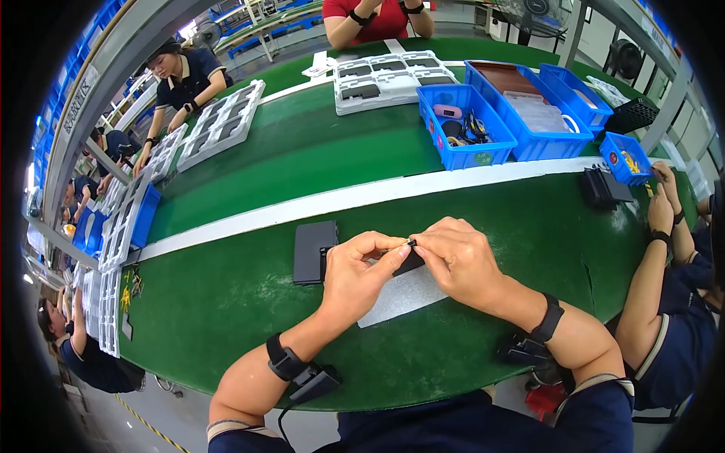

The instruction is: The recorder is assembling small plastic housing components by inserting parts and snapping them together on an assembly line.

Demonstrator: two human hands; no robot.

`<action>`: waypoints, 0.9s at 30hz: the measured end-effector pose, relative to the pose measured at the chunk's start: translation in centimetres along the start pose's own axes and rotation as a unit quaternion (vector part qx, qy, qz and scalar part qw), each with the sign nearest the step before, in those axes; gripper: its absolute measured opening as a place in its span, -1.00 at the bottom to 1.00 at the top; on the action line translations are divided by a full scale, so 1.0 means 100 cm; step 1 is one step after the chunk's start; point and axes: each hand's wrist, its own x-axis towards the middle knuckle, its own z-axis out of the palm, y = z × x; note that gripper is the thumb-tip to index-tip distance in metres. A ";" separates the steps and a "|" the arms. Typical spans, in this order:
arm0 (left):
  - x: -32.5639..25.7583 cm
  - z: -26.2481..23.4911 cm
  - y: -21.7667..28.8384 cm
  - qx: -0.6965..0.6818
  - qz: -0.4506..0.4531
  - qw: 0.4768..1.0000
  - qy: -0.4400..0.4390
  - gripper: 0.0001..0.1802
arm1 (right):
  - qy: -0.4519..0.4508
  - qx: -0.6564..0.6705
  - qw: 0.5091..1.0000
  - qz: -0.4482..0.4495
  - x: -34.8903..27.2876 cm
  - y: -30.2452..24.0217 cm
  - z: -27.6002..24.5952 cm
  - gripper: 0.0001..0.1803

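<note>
Thumbs and forefingers pinched together, a worker's left hand (351, 272) and right hand (459, 260) clamp a small black piece (412, 243) between them above a green table (249, 332), a two-handed grip that probably steadies so slight a part. At six o'clock from the fingertips, a pale sheet (400, 298) lies beneath, perhaps to shield the work from the tabletop; a black item (410, 263) there is mostly hidden by the hands. A dark grey flat case (311, 253) sits at nine o'clock, just beside the left hand, seemingly within easy reach. Beyond a white strip (302, 210), a blue bin (477, 157) at one o'clock corrals loose parts, apparently against scattering. Farther off at twelve, white compartmented trays (370, 103) keep dark pieces apart before a person in red (377, 26).
</note>
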 end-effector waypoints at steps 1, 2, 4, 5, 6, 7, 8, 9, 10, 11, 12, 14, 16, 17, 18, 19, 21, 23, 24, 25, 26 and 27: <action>0.000 0.000 -0.002 0.005 0.018 1.000 0.005 -0.84 | 0.010 -0.018 1.000 -0.022 0.001 -0.002 0.000 -0.88; 0.000 -0.001 -0.003 0.010 0.036 0.999 0.010 -0.85 | 0.020 -0.036 0.998 -0.044 0.002 -0.003 0.000 -0.88; 0.000 0.006 -0.005 0.013 0.051 0.998 0.021 -0.85 | 0.013 -0.049 0.997 -0.058 0.003 -0.004 -0.006 -0.87; 0.001 0.009 -0.006 0.018 0.067 0.997 0.029 -0.84 | 0.009 -0.061 0.996 -0.069 0.003 -0.004 -0.009 -0.86; 0.001 0.009 -0.005 0.019 0.067 0.997 0.030 -0.84 | 0.009 -0.061 0.996 -0.070 0.003 -0.004 -0.010 -0.86; 0.002 0.009 -0.004 0.008 0.046 0.999 0.013 -0.85 | -0.013 -0.057 0.997 -0.053 0.004 -0.002 -0.012 -0.87; 0.002 0.008 -0.003 -0.002 0.025 1.000 -0.003 -0.85 | -0.034 -0.053 0.997 -0.036 0.004 -0.001 -0.013 -0.87; 0.003 0.007 -0.005 -0.001 0.024 1.000 -0.002 -0.85 | -0.034 -0.051 0.997 -0.036 0.005 -0.003 -0.013 -0.87; 0.003 0.007 -0.008 -0.022 0.007 1.000 -0.011 -0.82 | -0.045 0.014 0.997 0.055 0.006 -0.005 -0.014 -0.88; 0.004 0.005 -0.010 -0.043 -0.010 0.999 -0.019 -0.80 | -0.056 0.080 0.985 0.146 0.007 -0.006 -0.014 -0.89; 0.005 0.005 -0.011 -0.072 -0.019 0.996 -0.042 -0.76 | -0.010 0.127 0.979 0.160 0.007 -0.002 -0.007 -0.89; 0.005 0.006 -0.011 -0.088 -0.023 0.995 -0.048 -0.76 | -0.035 0.128 0.973 0.191 0.006 -0.002 -0.012 -0.89; 0.005 0.005 -0.010 -0.102 -0.027 0.993 -0.051 -0.75 | -0.061 0.132 0.965 0.219 0.007 -0.003 -0.013 -0.89; 0.005 0.004 -0.008 -0.106 -0.028 0.992 -0.058 -0.75 | -0.053 0.119 0.970 0.203 0.007 -0.003 -0.012 -0.88; 0.004 0.004 -0.007 -0.110 -0.029 0.991 -0.065 -0.75 | -0.046 0.106 0.975 0.187 0.006 -0.003 -0.011 -0.88; 0.004 0.004 -0.006 -0.110 -0.029 0.992 -0.062 -0.75 | -0.047 0.107 0.976 0.186 0.006 -0.003 -0.010 -0.88; 0.004 0.004 -0.005 -0.133 -0.046 0.988 -0.066 -0.79 | -0.036 0.107 0.979 0.168 0.006 -0.002 -0.008 -0.90; 0.005 0.005 -0.007 -0.143 -0.043 0.986 -0.072 -0.79 | -0.049 0.106 0.980 0.158 0.006 -0.002 -0.010 -0.91; 0.005 0.003 -0.009 -0.155 -0.039 0.983 -0.085 -0.79 | -0.059 0.101 0.982 0.151 0.006 -0.002 -0.011 -0.91; 0.006 0.000 -0.012 -0.153 -0.040 0.984 -0.080 -0.79 | -0.060 0.105 0.982 0.148 0.006 -0.002 -0.011 -0.91; 0.007 -0.004 -0.014 -0.124 -0.039 0.986 -0.109 -0.78 | -0.082 0.142 0.971 0.176 0.005 -0.001 -0.012 -0.91; 0.010 -0.008 -0.015 -0.094 -0.039 0.985 -0.139 -0.76 | -0.103 0.178 0.957 0.204 0.004 0.000 -0.012 -0.91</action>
